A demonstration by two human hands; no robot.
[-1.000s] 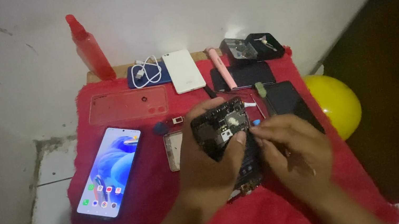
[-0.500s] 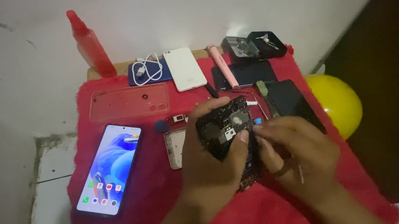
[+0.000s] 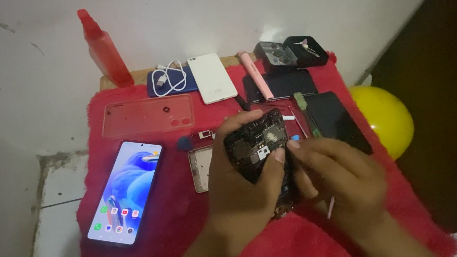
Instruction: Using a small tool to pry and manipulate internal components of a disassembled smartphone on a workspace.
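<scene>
1. Hands meet over the middle of the red fuzzy cloth (image 3: 155, 244): the left hand (image 3: 244, 187) is clenched around an opened phone (image 3: 258, 145), its back cover off and dark circuit boards showing, thumb pressed on the lower part of the boards.
2. Right hand (image 3: 341, 181) sits at 3 o'clock of the opened phone, fingertips (image 3: 294, 144) pinched together right at the phone's right edge; a thin pale stick (image 3: 331, 207) pokes out beneath the palm, so this hand is grasping a slim tool, though its tip is hidden.
3. Opened phone is tilted up off the cloth, near the cloth's centre.
4. At 9 o'clock of the hands lies a lit smartphone (image 3: 125, 192), screen up, colourful wallpaper and icons showing, well apart from them.
5. Just beside the left hand, at 9 o'clock, rests a pale rectangular frame piece (image 3: 201, 168); a small blue pick (image 3: 184, 144) lies near it at 11 o'clock.
6. At 11 o'clock, a translucent red back cover (image 3: 147, 116) lies flat.
7. At 12 o'clock, by the wall: a red spray bottle (image 3: 104, 49) upright, a white cable (image 3: 169, 77) coiled on a blue phone (image 3: 158, 87), a white phone (image 3: 212, 78), a pink tool (image 3: 254, 73), and an open black case (image 3: 293, 52).
8. At 2 o'clock lie two dark glass panels (image 3: 334, 121), and past the cloth's edge a yellow ball (image 3: 386, 119).
</scene>
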